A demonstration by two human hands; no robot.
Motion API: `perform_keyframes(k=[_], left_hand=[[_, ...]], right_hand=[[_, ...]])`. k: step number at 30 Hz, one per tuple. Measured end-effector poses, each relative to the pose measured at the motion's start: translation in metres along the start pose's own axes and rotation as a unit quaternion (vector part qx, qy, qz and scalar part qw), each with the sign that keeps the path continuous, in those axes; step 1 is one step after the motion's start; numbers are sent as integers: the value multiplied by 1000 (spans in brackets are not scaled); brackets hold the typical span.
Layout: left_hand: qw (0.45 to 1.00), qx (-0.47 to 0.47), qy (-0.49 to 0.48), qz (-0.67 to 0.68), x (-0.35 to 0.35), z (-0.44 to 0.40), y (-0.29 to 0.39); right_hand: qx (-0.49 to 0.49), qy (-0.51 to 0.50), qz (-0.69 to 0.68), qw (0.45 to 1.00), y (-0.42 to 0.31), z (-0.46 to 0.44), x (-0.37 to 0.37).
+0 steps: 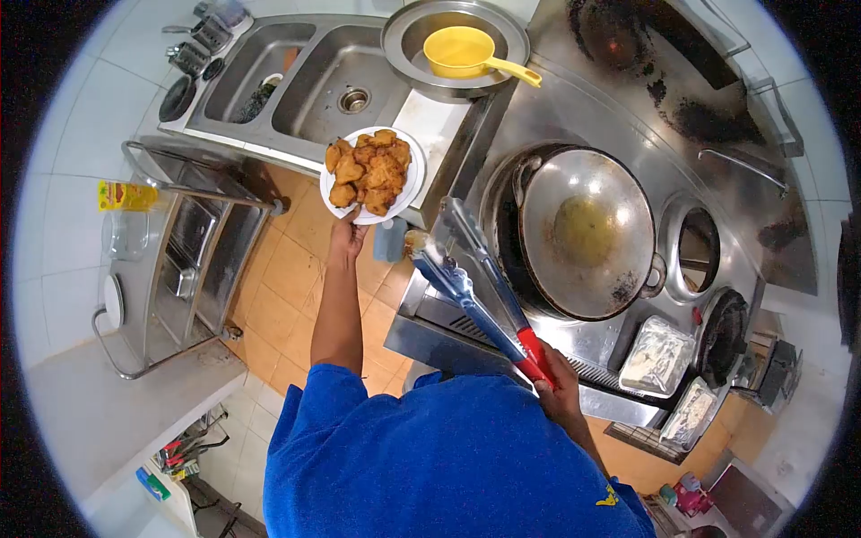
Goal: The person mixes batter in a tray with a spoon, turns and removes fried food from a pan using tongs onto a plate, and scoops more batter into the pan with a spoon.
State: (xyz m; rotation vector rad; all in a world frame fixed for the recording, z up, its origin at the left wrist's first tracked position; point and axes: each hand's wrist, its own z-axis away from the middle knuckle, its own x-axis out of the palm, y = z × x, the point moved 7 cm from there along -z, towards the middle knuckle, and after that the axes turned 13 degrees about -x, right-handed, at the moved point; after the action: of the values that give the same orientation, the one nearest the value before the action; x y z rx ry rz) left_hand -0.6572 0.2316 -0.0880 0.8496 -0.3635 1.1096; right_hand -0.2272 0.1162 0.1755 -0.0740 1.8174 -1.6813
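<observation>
My left hand [350, 235] grips the near rim of a white plate [416, 184], held out at arm's length by the corner of the sink. Browned pieces of fried food [372, 170] are heaped on that plate. In my right hand [558, 386] are metal tongs [475, 300] with red handles, fingers closed round the grips. The tongs' arms are spread apart, with nothing between their tips. To the right of the tongs sits a large wok [587, 235] on the stove, with a little yellowish oil [592, 229] at its bottom.
A double sink [327, 85] lies beyond the plate. On a wide metal basin [404, 40] rests a yellow dipper [459, 52]. Foil-like trays [657, 356] stand near an open burner hole [698, 249]. A metal trolley [179, 269] is at left.
</observation>
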Motion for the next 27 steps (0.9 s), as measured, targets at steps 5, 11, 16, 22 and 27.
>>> perform_keyframes(k=[5,11,16,22,27], left_hand=[[998,-15,41,-41,11,-1,-5],[999,-24,-24,-25,9,-27,-11],[999,-21,13,-22,15,-26,-14],[998,-16,20,-62,15,-36,-17],[996,-2,-3,-94,17,-41,-19]], right_hand=[[17,-12,-18,1000,-1,-6,4],[38,-19,-4,999,3,-3,8],[46,-24,-13,999,2,-1,9],[43,-21,-27,999,0,-1,10],[25,-22,-8,999,3,1,13]])
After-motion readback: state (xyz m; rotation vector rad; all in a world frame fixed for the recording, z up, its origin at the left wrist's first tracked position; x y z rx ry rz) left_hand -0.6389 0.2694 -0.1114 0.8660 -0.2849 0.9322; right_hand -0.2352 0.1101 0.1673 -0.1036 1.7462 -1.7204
